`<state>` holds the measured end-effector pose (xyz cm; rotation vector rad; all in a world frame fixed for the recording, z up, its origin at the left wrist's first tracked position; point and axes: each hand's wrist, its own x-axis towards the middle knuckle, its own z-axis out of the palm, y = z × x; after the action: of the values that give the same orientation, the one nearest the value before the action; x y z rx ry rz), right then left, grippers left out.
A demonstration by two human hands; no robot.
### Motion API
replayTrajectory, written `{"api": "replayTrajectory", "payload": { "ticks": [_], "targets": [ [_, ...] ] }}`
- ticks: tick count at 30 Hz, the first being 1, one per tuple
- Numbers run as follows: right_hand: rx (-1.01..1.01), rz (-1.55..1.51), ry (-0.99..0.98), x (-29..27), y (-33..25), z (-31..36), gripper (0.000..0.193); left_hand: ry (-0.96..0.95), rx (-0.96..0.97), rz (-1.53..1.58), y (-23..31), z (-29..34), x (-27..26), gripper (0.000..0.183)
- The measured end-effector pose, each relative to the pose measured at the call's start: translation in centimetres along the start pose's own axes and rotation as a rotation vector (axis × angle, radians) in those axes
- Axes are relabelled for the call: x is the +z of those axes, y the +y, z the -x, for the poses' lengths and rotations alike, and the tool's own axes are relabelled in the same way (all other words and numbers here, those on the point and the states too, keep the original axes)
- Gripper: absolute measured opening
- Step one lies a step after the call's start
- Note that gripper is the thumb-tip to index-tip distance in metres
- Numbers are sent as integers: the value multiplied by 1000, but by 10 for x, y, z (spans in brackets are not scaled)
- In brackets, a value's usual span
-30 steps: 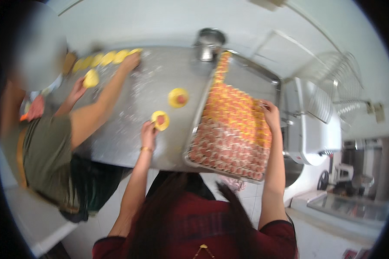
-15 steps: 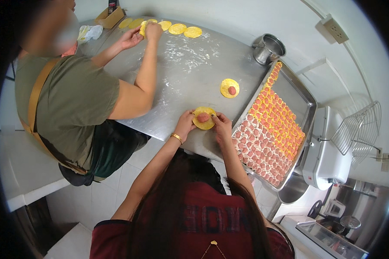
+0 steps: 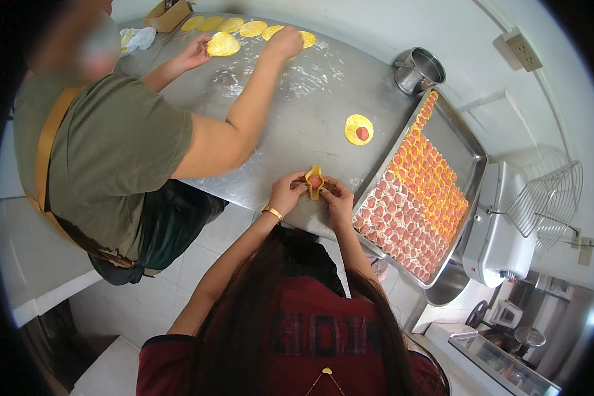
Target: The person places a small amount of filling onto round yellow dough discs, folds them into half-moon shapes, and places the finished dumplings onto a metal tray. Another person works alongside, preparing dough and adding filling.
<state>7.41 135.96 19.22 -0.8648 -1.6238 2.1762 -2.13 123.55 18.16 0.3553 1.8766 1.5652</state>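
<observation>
A yellow wrapper [image 3: 315, 171], its sides raised around a pink filling [image 3: 315, 180], sits left of the metal tray [image 3: 460, 132], near the tray's near left corner. Its long axis points away from the person, crossing the line between the 2 hands. The left hand [image 3: 287, 195] has its fingers pressed on the wrapper's left side, farther from the tray; the right hand [image 3: 339, 201], nearer the tray, pinches the opposite side. Another wrapper [image 3: 352, 124] lies flat just left of the tray; 1 metal pot [image 3: 410, 78] stands by the tray's far left corner.
</observation>
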Motion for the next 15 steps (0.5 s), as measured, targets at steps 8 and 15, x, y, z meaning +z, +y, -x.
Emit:
{"api": "replayTrajectory", "payload": {
  "ticks": [8,15],
  "targets": [
    [85,-278,121,4,-17,3,19,-17,-115,422,10,1,4,11],
    [5,13,62,-5,-17,2,21,-99,-85,647,21,9,-1,18]
  ]
}}
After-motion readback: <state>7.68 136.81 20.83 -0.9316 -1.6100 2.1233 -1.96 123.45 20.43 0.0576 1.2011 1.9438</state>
